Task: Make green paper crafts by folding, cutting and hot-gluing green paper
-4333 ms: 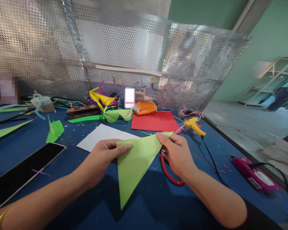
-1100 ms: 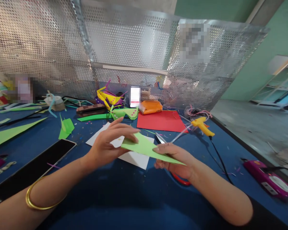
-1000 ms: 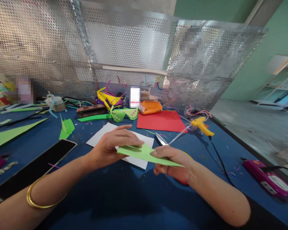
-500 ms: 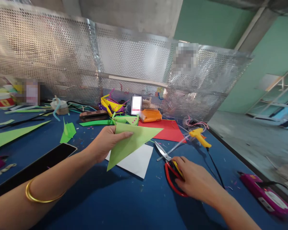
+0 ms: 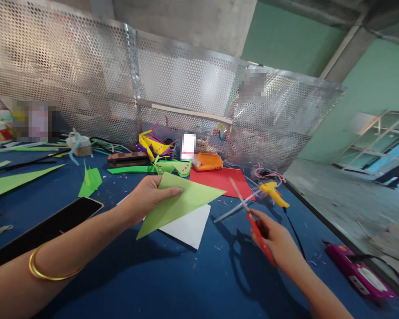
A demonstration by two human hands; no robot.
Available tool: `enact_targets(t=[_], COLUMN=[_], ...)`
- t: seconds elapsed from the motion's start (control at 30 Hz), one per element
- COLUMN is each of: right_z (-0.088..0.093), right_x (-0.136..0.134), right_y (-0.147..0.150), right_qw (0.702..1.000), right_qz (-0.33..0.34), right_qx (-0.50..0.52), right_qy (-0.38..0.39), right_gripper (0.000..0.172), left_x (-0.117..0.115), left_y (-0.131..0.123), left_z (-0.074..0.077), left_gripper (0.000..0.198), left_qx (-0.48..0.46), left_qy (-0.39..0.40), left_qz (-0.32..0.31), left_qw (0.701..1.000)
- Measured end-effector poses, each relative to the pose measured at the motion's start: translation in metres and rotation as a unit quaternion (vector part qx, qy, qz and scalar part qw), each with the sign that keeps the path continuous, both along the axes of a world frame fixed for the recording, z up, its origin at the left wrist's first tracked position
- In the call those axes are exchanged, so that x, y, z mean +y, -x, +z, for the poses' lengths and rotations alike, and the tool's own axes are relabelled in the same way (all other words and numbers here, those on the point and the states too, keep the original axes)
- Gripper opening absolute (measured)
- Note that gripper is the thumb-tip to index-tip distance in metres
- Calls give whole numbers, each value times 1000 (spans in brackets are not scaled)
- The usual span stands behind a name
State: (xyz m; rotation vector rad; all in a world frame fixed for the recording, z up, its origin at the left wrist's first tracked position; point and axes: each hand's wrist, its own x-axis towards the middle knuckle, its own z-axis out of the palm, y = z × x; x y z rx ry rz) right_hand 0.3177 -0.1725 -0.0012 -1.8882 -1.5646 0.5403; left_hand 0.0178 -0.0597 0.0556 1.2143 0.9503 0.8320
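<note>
My left hand (image 5: 145,198) pinches a light green paper triangle (image 5: 176,204) by its upper left corner and holds it up above the blue table (image 5: 173,283). Its long point hangs down to the left. My right hand (image 5: 275,241) is closed round the red handles of a pair of scissors (image 5: 252,221), lifted off the table with the blades pointing up and left, a little right of the triangle. A white sheet (image 5: 188,226) lies flat under the triangle.
A red sheet (image 5: 219,179), a yellow glue gun (image 5: 274,194) with a black cord, an orange case (image 5: 208,161) and coloured paper scraps (image 5: 156,153) lie further back. A black phone (image 5: 43,230) is at the left, a magenta device (image 5: 357,270) at the right. A perforated metal screen (image 5: 173,97) closes the back.
My right hand let go of the green triangle, reached down to the scissors on the table and has now lifted them. My left hand kept the triangle and raised it.
</note>
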Motion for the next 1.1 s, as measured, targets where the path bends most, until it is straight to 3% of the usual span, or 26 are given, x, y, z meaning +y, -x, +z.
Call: enact_targets(t=[0.1,0.23,0.33,0.5,0.67,0.97,1.1], right_z=[17,57,75,66,51,47,45], right_x=[4,21,36,45,46,52,52], right_y=[4,26,44,60,55,53,52], right_qw=[968,943,942,947,950,937,938], right_qz=[28,39,91,145,128,116,108], right_qx=[222,280,284,280,279,327,327], right_qy=[-112,-176,-151,-61,-59,-39,-31], right_gripper=[35,49,54,52,48,53,57], left_x=[1,-3,-7,-9,-7,-3,-5], left_y=[2,2,2,-1,-5,-7,-9], left_z=[-2,1,7,8,3,-6,-5], left_gripper=[22,19,17,18,18,28,29], left_qx=[28,72,103,103,98,112,81], left_qy=[-30,-83,-119,-102,-73,22,9], left_qz=[-23,-54,-58,-72,-66,-43,-17], left_qw=[999,993,986,987,990,993,997])
